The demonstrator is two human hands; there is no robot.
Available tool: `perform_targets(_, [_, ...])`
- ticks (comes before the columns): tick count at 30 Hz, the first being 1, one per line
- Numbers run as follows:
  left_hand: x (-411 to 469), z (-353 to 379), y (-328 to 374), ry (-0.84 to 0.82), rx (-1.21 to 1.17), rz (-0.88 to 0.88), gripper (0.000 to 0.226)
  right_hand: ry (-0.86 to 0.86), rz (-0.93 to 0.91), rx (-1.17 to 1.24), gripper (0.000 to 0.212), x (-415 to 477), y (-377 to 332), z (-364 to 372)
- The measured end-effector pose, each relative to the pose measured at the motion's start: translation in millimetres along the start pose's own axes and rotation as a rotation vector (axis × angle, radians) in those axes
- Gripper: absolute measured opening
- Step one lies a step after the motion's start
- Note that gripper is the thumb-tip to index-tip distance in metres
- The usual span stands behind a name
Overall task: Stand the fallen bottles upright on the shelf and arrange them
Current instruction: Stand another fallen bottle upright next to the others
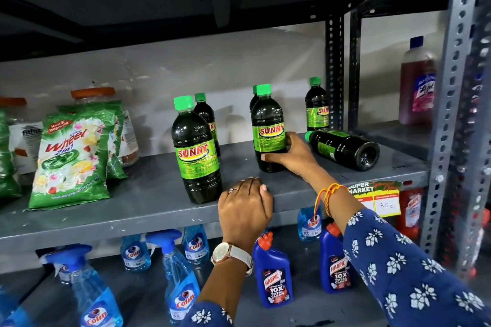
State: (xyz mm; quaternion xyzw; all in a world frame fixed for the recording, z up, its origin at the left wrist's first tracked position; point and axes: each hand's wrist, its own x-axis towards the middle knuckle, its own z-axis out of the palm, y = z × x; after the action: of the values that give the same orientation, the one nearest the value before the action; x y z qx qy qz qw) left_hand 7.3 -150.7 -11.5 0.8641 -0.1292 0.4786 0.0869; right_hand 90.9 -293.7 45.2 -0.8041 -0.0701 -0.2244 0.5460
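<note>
Dark Sunny bottles with green caps and green labels stand on the grey shelf (138, 202). My right hand (289, 152) grips the lower half of an upright bottle (268, 125) in the middle of the shelf. Another upright bottle (195, 151) stands near the front edge, with one (206, 114) behind it. A further bottle (316, 105) stands at the back right by the post. One bottle (344, 148) lies on its side at the right, base toward me. My left hand (244, 207) rests palm-down on the shelf's front edge, holding nothing.
Green Wheel detergent packs (70, 159) and jars fill the shelf's left side. Below stand blue Colin spray bottles (180, 273) and Harpic bottles (273, 271). Perforated metal posts (334, 71) bound the right end; a Lizol bottle (418, 85) stands in the neighbouring bay.
</note>
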Motion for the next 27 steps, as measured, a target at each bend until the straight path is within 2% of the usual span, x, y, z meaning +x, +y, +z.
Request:
perform_targets(8, [-0.2, -3.6, 1.2, -0.033, 0.006, -0.009, 0.038, -0.005, -0.024, -0.059, 0.054, -16.9, -11.0, -7.4])
perform_targets(27, [-2.8, -10.7, 4.8, -0.014, 0.027, -0.012, 0.035, -0.029, -0.095, -0.094, 0.052, -73.2, -20.1, -30.5])
